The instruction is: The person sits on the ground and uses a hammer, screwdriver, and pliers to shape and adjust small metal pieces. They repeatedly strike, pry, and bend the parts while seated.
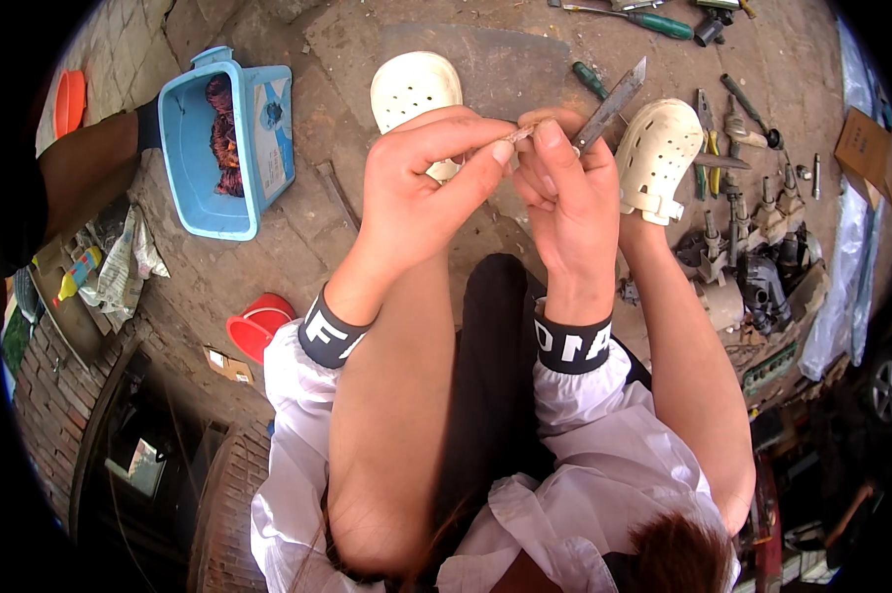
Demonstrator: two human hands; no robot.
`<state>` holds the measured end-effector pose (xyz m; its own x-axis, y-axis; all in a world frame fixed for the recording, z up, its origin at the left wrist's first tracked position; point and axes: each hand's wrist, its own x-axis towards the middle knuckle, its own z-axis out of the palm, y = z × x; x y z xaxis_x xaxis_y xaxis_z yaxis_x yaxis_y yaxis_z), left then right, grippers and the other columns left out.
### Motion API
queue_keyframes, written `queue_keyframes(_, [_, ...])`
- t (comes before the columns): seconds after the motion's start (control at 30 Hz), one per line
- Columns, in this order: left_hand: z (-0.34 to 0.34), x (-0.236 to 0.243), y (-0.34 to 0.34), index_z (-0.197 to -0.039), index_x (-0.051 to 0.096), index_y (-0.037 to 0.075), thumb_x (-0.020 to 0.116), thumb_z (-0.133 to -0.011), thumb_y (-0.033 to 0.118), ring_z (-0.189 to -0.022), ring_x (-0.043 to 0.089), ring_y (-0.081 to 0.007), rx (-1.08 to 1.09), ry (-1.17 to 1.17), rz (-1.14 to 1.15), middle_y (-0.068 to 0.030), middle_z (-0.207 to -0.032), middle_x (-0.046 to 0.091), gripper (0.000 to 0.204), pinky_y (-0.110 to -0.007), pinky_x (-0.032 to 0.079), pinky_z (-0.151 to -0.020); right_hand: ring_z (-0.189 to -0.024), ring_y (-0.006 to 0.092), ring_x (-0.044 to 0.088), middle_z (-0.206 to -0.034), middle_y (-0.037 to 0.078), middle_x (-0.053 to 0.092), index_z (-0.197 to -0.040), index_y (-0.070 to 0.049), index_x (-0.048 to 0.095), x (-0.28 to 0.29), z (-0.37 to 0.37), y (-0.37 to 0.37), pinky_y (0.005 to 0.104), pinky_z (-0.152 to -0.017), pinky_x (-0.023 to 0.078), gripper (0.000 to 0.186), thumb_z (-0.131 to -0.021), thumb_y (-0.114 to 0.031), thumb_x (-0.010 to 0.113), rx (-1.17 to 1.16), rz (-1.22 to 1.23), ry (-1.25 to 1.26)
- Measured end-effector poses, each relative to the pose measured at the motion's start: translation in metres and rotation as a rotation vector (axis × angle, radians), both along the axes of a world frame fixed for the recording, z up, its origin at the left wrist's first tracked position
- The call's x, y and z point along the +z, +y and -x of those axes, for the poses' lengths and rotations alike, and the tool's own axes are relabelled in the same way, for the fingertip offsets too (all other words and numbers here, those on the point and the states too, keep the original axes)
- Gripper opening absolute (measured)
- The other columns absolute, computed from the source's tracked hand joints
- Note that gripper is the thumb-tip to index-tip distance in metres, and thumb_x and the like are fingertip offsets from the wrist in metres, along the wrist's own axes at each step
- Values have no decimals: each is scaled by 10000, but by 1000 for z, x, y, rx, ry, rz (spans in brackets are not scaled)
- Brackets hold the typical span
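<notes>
My left hand (pixel 426 178) and my right hand (pixel 571 198) meet in front of me above the floor. Between the fingertips of both is a short, thin, brownish strand (pixel 523 133), too small to make out fully. The right hand also grips a knife (pixel 614 102), its grey blade pointing away to the upper right; the handle is mostly hidden in the fingers. Beneath the blade, a green-handled screwdriver (pixel 589 79) lies on the floor. My feet wear white clogs, the left clog (pixel 414 84) partly behind my hand and the right clog (pixel 658 148) beside the knife.
At left stands a blue basket (pixel 209 222) holding a dark reddish bundle (pixel 223 128), with another person's limb (pixel 95 170) against it. A red bucket (pixel 261 326) is nearer me. Pliers (pixel 708 148), a hammer (pixel 742 128) and several metal parts (pixel 762 237) lie right, before a cardboard box (pixel 873 158).
</notes>
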<state>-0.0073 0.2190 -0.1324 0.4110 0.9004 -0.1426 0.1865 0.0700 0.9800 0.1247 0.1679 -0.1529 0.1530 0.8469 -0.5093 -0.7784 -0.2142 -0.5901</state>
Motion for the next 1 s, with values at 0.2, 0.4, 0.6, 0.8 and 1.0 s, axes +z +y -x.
queue_keyframes(0.2, [-2, -1, 2, -900, 689, 3, 636, -784, 0, -651, 586, -135, 12, 112, -167, -58, -725, 630, 128, -255, 462, -605, -522, 5, 360, -731, -17, 603, -985, -8, 637, 4, 0, 1, 178, -460, 249, 197, -907, -187, 613, 9, 38, -185])
queue_keyframes(0.4, [0, -9, 7, -866, 686, 50, 667, -746, 39, -645, 580, -214, 49, 358, -487, -50, -725, 629, 122, -310, 457, -631, -527, 50, 377, -640, -8, 568, -921, 8, 661, 12, -5, -15, 224, -484, 313, 279, -931, -258, 576, 182, 155, -757])
queue_keyframes(0.6, [3, -13, 10, -851, 680, 68, 686, -722, 61, -658, 570, -229, 60, 494, -680, -38, -717, 613, 130, -334, 444, -620, -578, 90, 492, -642, 80, 588, -919, 37, 657, 21, 7, -15, 251, -542, 415, 266, -900, -225, 614, 268, 184, -922])
queue_keyframes(0.8, [4, -10, 11, -841, 672, 67, 693, -700, 62, -649, 561, -232, 38, 569, -742, -37, -707, 598, 142, -335, 439, -604, -566, 88, 484, -621, 88, 579, -883, 44, 659, 24, 9, -13, 254, -526, 405, 272, -879, -227, 644, 270, 237, -907])
queue_keyframes(1.0, [2, -16, 11, -834, 667, 60, 695, -676, 53, -646, 558, -230, 34, 572, -810, -39, -712, 591, 161, -333, 443, -598, -526, 86, 426, -555, 72, 523, -832, 52, 653, 17, 11, -16, 266, -487, 371, 304, -856, -251, 674, 225, 276, -896])
